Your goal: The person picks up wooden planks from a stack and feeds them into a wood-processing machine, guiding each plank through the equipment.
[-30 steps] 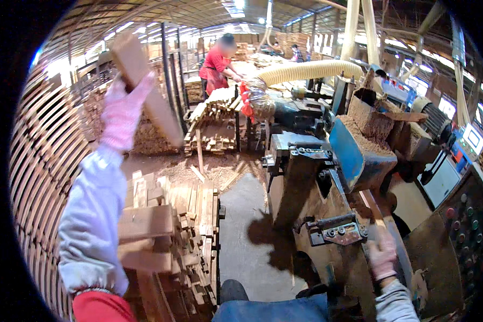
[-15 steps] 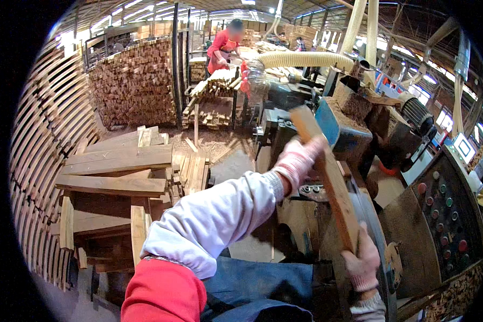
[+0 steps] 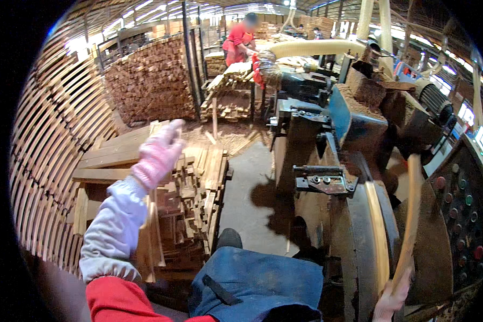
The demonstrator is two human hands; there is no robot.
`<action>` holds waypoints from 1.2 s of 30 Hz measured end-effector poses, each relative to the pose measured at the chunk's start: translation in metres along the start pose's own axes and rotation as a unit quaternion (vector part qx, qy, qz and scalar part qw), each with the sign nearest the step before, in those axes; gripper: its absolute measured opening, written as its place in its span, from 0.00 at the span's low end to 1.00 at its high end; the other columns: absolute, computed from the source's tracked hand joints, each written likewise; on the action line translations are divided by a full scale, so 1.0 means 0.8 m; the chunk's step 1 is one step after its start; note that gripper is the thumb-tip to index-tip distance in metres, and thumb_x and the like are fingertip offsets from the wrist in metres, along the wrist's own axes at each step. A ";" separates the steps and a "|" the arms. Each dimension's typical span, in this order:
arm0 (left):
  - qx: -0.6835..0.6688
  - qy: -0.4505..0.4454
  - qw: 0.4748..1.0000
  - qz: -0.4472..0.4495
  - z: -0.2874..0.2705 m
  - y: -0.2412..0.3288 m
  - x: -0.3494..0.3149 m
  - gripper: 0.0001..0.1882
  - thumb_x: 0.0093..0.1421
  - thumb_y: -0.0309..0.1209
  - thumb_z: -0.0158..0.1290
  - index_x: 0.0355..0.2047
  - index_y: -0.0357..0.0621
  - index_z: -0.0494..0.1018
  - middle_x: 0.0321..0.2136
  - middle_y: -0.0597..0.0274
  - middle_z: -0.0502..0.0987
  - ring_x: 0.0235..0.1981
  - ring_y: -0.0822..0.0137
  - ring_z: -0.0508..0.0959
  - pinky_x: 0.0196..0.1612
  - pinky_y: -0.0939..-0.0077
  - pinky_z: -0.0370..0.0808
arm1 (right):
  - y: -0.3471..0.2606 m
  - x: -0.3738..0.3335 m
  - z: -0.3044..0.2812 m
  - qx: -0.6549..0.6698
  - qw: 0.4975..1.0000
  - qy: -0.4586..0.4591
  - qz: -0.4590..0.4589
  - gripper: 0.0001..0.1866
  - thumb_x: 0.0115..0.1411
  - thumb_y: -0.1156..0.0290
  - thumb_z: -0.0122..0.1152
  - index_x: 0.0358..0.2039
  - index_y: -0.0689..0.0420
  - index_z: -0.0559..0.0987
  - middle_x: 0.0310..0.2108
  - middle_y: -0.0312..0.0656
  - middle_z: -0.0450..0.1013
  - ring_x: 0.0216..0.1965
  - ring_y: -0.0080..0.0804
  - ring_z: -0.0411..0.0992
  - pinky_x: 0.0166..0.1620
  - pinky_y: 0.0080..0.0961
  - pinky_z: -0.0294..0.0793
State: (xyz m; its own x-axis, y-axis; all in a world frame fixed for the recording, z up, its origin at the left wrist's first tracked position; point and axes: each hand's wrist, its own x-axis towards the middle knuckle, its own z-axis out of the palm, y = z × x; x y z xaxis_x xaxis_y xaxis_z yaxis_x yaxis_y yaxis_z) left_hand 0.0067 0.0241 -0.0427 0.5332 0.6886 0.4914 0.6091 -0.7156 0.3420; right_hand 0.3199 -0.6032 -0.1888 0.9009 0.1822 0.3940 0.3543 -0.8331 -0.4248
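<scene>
My left hand, in a pinkish knit glove, reaches out over the stacked lumber with its fingers stretched apart and nothing in them. At the lower right, my gloved right hand is closed round the near end of a long wooden strip, which stands tilted up beside the machine. Just left of it, a second, paler wooden strip lies lengthwise on the metal bed of the woodworking machine. Beneath my left hand are planks and a pile of short strips.
A control panel with coloured buttons flanks the machine on the right. A blue guard and a metal bracket sit over its bed. Slatted wood stacks rise at left. Farther back a person in red bends over lumber.
My left hand has let go of the board that both hands held and swung left over the lumber. My right hand has moved right and lower, holding a strip. The view has turned left.
</scene>
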 end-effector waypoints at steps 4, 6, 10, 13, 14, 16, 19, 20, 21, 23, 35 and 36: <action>0.248 -0.041 0.956 -0.151 -0.079 -0.102 -0.060 0.29 0.61 0.30 0.53 0.64 0.56 0.68 0.58 0.54 0.75 0.58 0.52 0.75 0.61 0.59 0.72 | -0.062 0.123 0.087 0.079 0.980 0.071 -0.170 0.35 0.64 0.76 0.56 0.72 0.63 0.61 0.70 0.53 0.62 0.70 0.49 0.60 0.72 0.39 0.54; 0.375 -0.152 0.892 -0.201 -0.099 -0.135 -0.087 0.34 0.60 0.28 0.54 0.68 0.54 0.63 0.65 0.54 0.68 0.66 0.53 0.68 0.66 0.58 0.66 | -0.104 0.177 0.132 0.088 0.959 0.106 -0.249 0.35 0.64 0.75 0.56 0.71 0.62 0.61 0.69 0.53 0.63 0.69 0.50 0.61 0.71 0.39 0.57; 0.462 -0.185 0.839 -0.220 -0.104 -0.172 -0.138 0.43 0.58 0.30 0.58 0.73 0.53 0.54 0.71 0.56 0.60 0.71 0.53 0.60 0.72 0.57 0.56 | -0.144 0.211 0.160 0.134 0.966 0.035 -0.219 0.36 0.61 0.80 0.60 0.70 0.62 0.63 0.69 0.53 0.64 0.68 0.50 0.64 0.68 0.39 0.62; 0.470 -0.155 0.849 -0.185 -0.094 -0.199 -0.154 0.49 0.55 0.34 0.62 0.75 0.54 0.50 0.73 0.58 0.57 0.73 0.54 0.57 0.73 0.56 0.52 | -0.139 0.173 0.134 0.171 0.944 0.034 -0.279 0.33 0.62 0.78 0.61 0.68 0.63 0.66 0.67 0.53 0.66 0.67 0.49 0.66 0.67 0.38 0.64; 0.474 -0.133 0.852 -0.179 -0.089 -0.210 -0.154 0.52 0.53 0.36 0.65 0.74 0.55 0.50 0.72 0.59 0.58 0.73 0.55 0.57 0.73 0.56 0.53 | -0.130 0.152 0.114 0.184 0.940 0.012 -0.287 0.32 0.62 0.78 0.61 0.68 0.64 0.67 0.66 0.53 0.67 0.66 0.49 0.66 0.66 0.38 0.65; 0.485 -0.105 0.854 -0.155 -0.081 -0.235 -0.151 0.51 0.52 0.35 0.65 0.74 0.55 0.51 0.70 0.60 0.60 0.72 0.55 0.59 0.73 0.57 0.53 | -0.108 0.096 0.068 0.087 0.974 -0.080 -0.192 0.32 0.62 0.79 0.57 0.68 0.65 0.66 0.66 0.55 0.67 0.65 0.50 0.67 0.68 0.38 0.61; 0.490 -0.037 0.865 -0.101 -0.069 -0.271 -0.144 0.48 0.50 0.32 0.65 0.71 0.55 0.58 0.65 0.60 0.66 0.68 0.55 0.64 0.71 0.58 0.57 | -0.068 0.021 -0.010 -0.011 0.954 -0.069 -0.292 0.32 0.61 0.69 0.66 0.65 0.60 0.71 0.50 0.63 0.76 0.48 0.60 0.75 0.56 0.49 0.73; 0.491 -0.013 0.867 -0.081 -0.066 -0.279 -0.142 0.47 0.49 0.31 0.65 0.70 0.55 0.60 0.64 0.60 0.68 0.66 0.55 0.66 0.71 0.58 0.59 | -0.055 -0.002 -0.033 -0.030 0.957 -0.110 -0.268 0.31 0.61 0.69 0.65 0.64 0.61 0.72 0.52 0.63 0.75 0.51 0.60 0.74 0.59 0.48 0.71; 0.477 -0.006 0.876 -0.071 -0.065 -0.284 -0.141 0.45 0.49 0.30 0.64 0.69 0.55 0.62 0.62 0.60 0.70 0.65 0.55 0.67 0.70 0.59 0.60 | -0.046 -0.019 -0.047 -0.049 0.957 -0.151 -0.243 0.30 0.61 0.69 0.65 0.64 0.63 0.72 0.55 0.63 0.74 0.55 0.60 0.73 0.61 0.47 0.70; 0.468 -0.009 0.880 -0.081 -0.069 -0.282 -0.135 0.42 0.48 0.28 0.64 0.66 0.54 0.67 0.58 0.60 0.73 0.61 0.55 0.70 0.68 0.59 0.63 | -0.031 -0.036 -0.065 -0.112 0.942 -0.124 -0.290 0.29 0.61 0.71 0.63 0.63 0.64 0.72 0.58 0.62 0.72 0.58 0.59 0.71 0.63 0.46 0.68; 0.352 0.021 0.925 0.142 -0.105 -0.094 -0.104 0.29 0.46 0.26 0.62 0.53 0.49 0.76 0.51 0.54 0.79 0.56 0.50 0.76 0.63 0.55 0.68 | -0.066 0.184 0.154 -0.012 0.945 -0.034 -0.326 0.29 0.55 0.80 0.65 0.60 0.61 0.75 0.57 0.54 0.73 0.59 0.55 0.69 0.64 0.42 0.66; 0.308 0.037 0.930 0.197 -0.091 -0.073 -0.092 0.24 0.49 0.26 0.60 0.49 0.48 0.77 0.46 0.54 0.80 0.53 0.51 0.77 0.60 0.56 0.71 | -0.091 0.200 0.167 -0.020 0.951 -0.046 -0.305 0.29 0.56 0.79 0.64 0.60 0.61 0.75 0.58 0.54 0.72 0.60 0.54 0.68 0.64 0.42 0.66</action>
State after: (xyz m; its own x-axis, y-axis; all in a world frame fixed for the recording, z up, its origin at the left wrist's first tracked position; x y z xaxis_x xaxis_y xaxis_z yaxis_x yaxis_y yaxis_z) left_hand -0.1112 0.0069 -0.0406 0.7575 0.3612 0.5439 0.6086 -0.6922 -0.3879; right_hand 0.4719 -0.4437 -0.2037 0.5502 0.6809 0.4833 0.8092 -0.5775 -0.1076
